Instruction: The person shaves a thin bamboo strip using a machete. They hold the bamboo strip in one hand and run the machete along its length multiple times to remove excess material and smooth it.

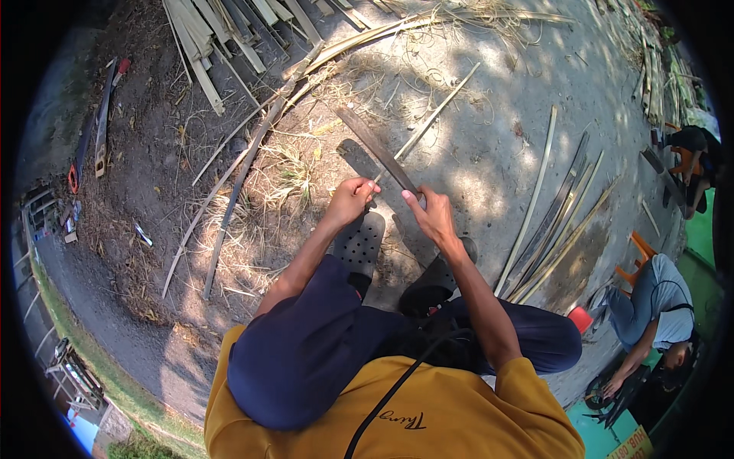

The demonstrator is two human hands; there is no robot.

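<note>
My left hand [350, 197] and my right hand [433, 216] are close together above my feet in black perforated clogs [359, 243]. My right hand grips the near end of a long dark blade [376, 148] that points up and away to the left. My left hand pinches the near end of a thin pale bamboo strip [434, 115], which runs away to the upper right and meets the blade near my fingers. Dry shavings lie on the ground under both hands.
Split bamboo slats [554, 222] lie on the ground to the right, longer poles [237, 183] to the left, and a stack of slats [222, 30] at the top. A person [654, 306] crouches at the right near orange stools [638, 256]. Another person [692, 157] sits farther right.
</note>
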